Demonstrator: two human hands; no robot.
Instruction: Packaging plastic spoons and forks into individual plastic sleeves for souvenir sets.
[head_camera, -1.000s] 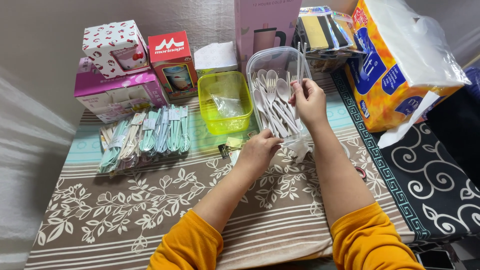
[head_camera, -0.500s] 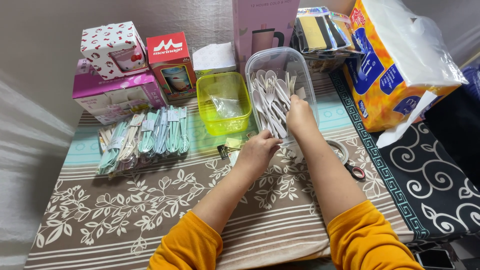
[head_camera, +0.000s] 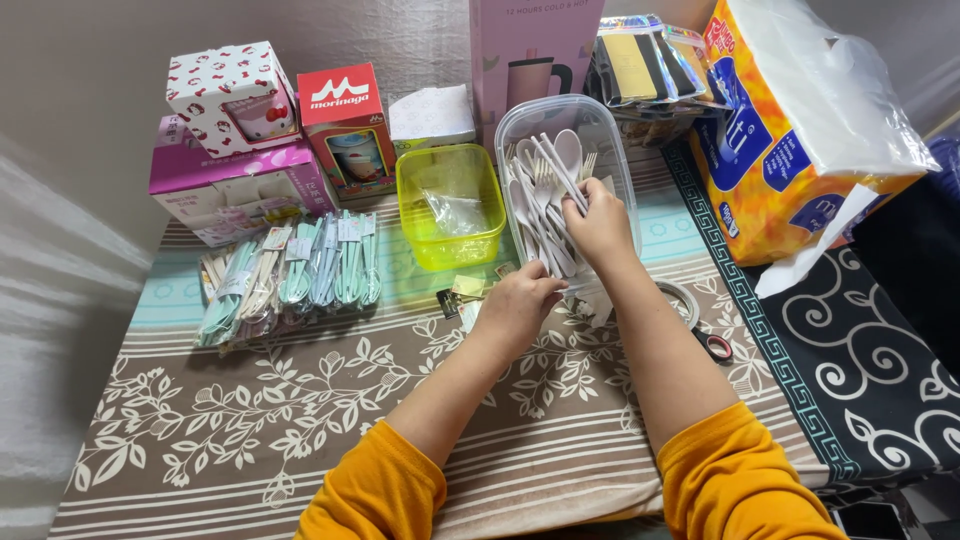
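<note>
My right hand (head_camera: 600, 225) reaches into a clear plastic container (head_camera: 612, 130) full of several white plastic spoons and forks (head_camera: 545, 195), its fingers closed around some of the utensils. My left hand (head_camera: 520, 305) rests on the tablecloth just in front of that container, fingers curled over small papers and a gold binder clip (head_camera: 466, 287); whether it grips anything I cannot tell. Both arms wear orange sleeves.
A yellow-green tub (head_camera: 450, 205) with a plastic bag stands left of the clear container. Packaged pastel cutlery sets (head_camera: 290, 275) lie at left. Boxes (head_camera: 240, 170) line the back, a large orange tissue pack (head_camera: 790, 140) sits right, a tape roll (head_camera: 685, 300) and scissors (head_camera: 715, 345) lie nearby.
My right hand has drawn back from the far end of the clear container toward its near end, closing on utensils. My left hand has stayed in place on the cloth.
</note>
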